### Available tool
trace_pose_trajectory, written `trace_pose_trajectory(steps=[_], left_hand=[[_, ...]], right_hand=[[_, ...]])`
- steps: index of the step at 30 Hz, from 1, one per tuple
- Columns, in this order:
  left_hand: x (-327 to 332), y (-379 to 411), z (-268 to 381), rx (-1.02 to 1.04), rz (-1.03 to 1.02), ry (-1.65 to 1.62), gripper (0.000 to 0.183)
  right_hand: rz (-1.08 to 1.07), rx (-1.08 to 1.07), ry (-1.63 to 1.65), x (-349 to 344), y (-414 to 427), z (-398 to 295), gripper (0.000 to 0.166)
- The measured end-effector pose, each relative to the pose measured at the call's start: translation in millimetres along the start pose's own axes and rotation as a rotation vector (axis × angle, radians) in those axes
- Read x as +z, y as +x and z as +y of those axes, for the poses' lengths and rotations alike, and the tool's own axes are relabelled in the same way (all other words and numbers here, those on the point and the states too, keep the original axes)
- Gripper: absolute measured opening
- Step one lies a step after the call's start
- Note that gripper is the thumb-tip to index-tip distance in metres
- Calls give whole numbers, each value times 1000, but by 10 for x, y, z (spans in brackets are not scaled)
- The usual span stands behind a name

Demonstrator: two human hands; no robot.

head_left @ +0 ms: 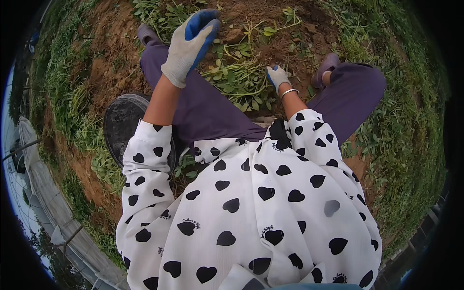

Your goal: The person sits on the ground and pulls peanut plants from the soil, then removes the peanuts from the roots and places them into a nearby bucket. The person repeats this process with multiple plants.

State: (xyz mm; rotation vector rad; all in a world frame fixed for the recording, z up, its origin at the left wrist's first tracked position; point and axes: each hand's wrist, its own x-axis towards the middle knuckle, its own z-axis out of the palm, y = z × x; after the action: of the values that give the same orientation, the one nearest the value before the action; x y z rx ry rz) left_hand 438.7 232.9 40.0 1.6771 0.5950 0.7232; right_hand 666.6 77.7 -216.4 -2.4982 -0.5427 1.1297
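My left hand (195, 43), in a grey knit glove with a blue coated palm, is raised above the soil at upper left. Its fingers curve apart from the thumb, and nothing shows between them. My right hand (278, 77), in a like glove, is low beside the stem ends of a heap of uprooted leafy green plants (246, 85). Its fingers are curled; whether they hold stems is hidden. The heap lies on the ground between my legs, with its leaves towards the left and near side. A few more green stems (250, 32) lie on the soil beyond.
A round black tub or lid (121, 125) is beside my left thigh, partly behind my sleeve. My bent legs flank the heap, with purple clogs (326, 67) on the brown soil (108, 72). Dense green plants (406, 145) grow at both sides. Pale sheeting (47, 188) runs along the far left.
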Motion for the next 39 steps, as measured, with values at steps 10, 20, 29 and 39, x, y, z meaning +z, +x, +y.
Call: trace_pose_trajectory(steps=[10,20,29,39], left_hand=[[1576,732,-1645,-273,-865,1079,96],[1603,255,-2065,-815,-836,957,102],[1422,545,-1071,-171,-247,1230,63],[1635,-104,-2047,-273,-696,1384,75]], right_hand=[[-255,31,239,72,68,447,93],[-128,357,729,136,-25,188,83],[202,-776,214,20,494,-54,47],[98,440,932,-122,-220,53,19]])
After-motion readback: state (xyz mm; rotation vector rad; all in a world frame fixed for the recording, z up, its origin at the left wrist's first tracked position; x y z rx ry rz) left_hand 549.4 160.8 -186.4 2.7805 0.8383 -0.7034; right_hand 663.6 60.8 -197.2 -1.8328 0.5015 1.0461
